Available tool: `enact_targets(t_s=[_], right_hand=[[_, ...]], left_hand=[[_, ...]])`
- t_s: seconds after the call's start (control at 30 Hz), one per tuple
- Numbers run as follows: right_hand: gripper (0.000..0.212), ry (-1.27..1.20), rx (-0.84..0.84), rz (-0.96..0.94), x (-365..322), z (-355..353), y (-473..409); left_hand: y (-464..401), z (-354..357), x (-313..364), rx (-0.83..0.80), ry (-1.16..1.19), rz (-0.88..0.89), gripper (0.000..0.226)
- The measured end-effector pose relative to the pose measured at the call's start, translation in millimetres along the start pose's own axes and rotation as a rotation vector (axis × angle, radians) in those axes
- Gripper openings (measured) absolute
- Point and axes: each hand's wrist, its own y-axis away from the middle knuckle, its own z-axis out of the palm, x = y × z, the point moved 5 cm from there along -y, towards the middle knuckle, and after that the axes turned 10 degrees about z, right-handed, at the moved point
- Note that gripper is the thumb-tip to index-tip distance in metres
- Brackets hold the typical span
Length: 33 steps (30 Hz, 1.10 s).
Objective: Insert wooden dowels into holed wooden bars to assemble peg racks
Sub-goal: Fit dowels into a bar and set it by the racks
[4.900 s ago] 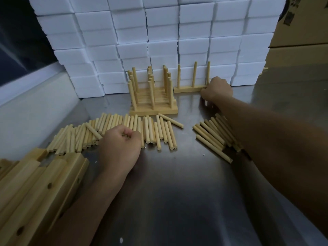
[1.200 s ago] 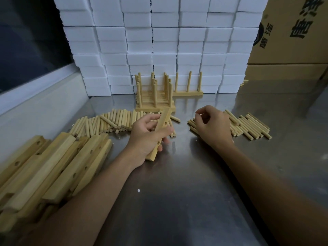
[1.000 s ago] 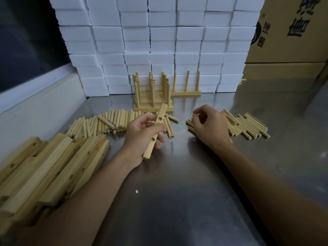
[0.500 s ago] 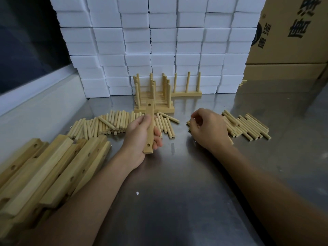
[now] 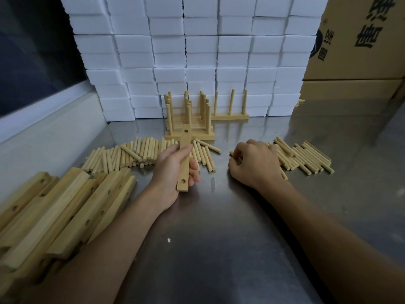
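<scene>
White foam blocks [image 5: 197, 51] are stacked in a wall along the far edge of a steel counter [image 5: 219, 249], with cardboard boxes [image 5: 361, 40] at the far right corner, cut off by the frame. From the head view, the left hand [image 5: 173, 172] grips a holed wooden bar [image 5: 184, 159] near the counter's middle, fingers curled round it and thumb across its top; the bar points away from the person, with one hole visible at each end and the middle hidden by the thumb. The right hand [image 5: 254, 165] rests knuckles-up at the near end of the right dowel pile [image 5: 304, 156]; its fingers are curled under, and whether they pinch a dowel cannot be told. A second dowel pile [image 5: 135, 152] lies behind the left hand. Finished peg racks [image 5: 190, 119] stand against the foam wall, their pegs overlapping so the count is unclear. Spare holed bars [image 5: 57, 216] are heaped at the left edge, partly cut off.
</scene>
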Motion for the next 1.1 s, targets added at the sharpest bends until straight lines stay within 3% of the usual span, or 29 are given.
enact_targets(t_s=[0.27,0.43,0.6,0.9,1.0,1.1], right_hand=[[0.028,0.039,0.030,-0.008,-3.8,-0.8,7.6],[0.021,-0.351,0.127,-0.132,-27.6,-19.1,18.0],[0.027,-0.466,0.221,-0.211,-35.4,-23.4,28.9],[0.014,-0.630,0.252,-0.144,-26.8,-19.6,26.6],[0.012,-0.643,0.337,-0.146,-23.4,-22.8,27.5],[0.013,-0.671,0.353,-0.056,-16.4,-24.0,26.4]], left_hand=[[0.1,2.3,1.0,-0.037,-0.046,0.026,0.014],[1.2,3.3,1.7,-0.033,-0.045,0.041,0.017],[-0.6,2.5,-0.8,-0.031,-0.048,0.042,0.017],[1.7,1.9,-1.9,-0.020,-0.082,0.074,0.016],[4.0,2.0,-1.6,-0.020,-0.098,0.080,0.014],[7.5,2.2,0.2,-0.018,-0.107,0.088,0.014]])
